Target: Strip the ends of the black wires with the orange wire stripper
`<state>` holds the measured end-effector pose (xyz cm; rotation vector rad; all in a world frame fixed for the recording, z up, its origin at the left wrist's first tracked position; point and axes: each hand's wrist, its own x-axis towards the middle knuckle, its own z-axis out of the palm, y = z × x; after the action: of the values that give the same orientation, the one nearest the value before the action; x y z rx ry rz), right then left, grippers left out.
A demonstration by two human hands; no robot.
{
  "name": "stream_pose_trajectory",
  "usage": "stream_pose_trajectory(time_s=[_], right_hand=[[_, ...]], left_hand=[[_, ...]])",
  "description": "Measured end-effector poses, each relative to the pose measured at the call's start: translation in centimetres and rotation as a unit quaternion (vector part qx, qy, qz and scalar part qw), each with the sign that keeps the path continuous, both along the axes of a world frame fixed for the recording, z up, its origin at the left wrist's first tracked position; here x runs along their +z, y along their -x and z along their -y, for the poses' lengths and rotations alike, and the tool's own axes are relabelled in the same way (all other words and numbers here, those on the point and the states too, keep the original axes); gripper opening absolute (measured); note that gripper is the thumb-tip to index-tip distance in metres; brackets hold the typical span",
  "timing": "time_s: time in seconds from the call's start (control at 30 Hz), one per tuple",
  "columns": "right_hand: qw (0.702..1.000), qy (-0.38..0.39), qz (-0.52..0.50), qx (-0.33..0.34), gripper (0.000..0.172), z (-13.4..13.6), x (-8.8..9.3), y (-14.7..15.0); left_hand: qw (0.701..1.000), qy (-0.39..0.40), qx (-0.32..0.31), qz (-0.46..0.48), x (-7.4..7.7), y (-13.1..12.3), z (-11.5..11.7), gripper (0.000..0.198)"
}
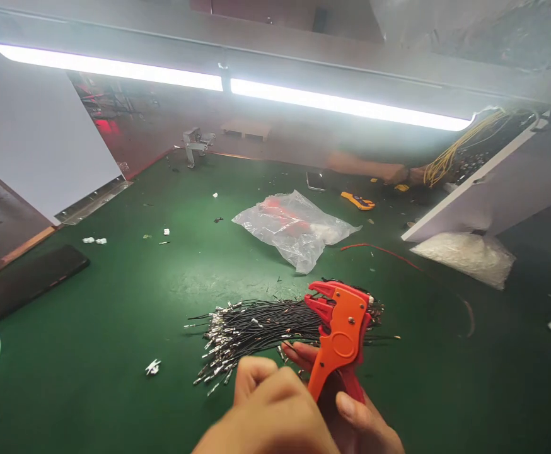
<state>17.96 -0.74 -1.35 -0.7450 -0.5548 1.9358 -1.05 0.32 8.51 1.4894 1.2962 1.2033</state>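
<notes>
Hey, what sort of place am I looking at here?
Most likely an electrical assembly bench in a workshop or factory: a green work mat, a bundle of black wires with metal terminals, and an orange wire stripper gripped in the right hand.

Orange wire stripper (339,331), black wires (266,325) (silver-tipped), green mat (115,302).
</notes>
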Motion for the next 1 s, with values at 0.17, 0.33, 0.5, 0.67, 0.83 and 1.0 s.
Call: stream_pose_trajectory(time_s=[0.17, 0.33, 0.5, 0.67, 0.83, 1.0], right_hand=[[0.998, -0.023, -0.045, -0.04, 0.044, -0.6, -0.3, -1.0], [0.996, -0.017, -0.077, -0.038, 0.044, -1.5, -0.2, -1.6], [0.992, -0.012, -0.122, -0.011, 0.045, -1.6, -0.7, -1.5], [0.99, -0.004, -0.139, 0.027, 0.043, -1.4, -1.3, -0.9], [0.991, 0.006, -0.126, 0.045, 0.043, -1.6, -1.1, -0.4], [0.989, -0.007, -0.138, 0.061, 0.047, -1.6, -1.1, -0.5]], left_hand=[[0.978, -0.011, -0.195, -0.078, -4.2, -0.8, -3.5, 0.019], [0.976, 0.146, -0.131, -0.092, -7.6, -1.4, -3.7, 0.026], [0.989, 0.141, -0.048, 0.027, -9.0, -1.8, -4.2, 0.022], [0.984, 0.145, -0.049, 0.088, -9.1, -1.3, -4.3, 0.018], [0.978, 0.161, -0.025, 0.133, -9.4, -1.0, -4.2, 0.018], [0.974, 0.164, -0.012, 0.158, -9.3, -0.8, -4.3, 0.016]])
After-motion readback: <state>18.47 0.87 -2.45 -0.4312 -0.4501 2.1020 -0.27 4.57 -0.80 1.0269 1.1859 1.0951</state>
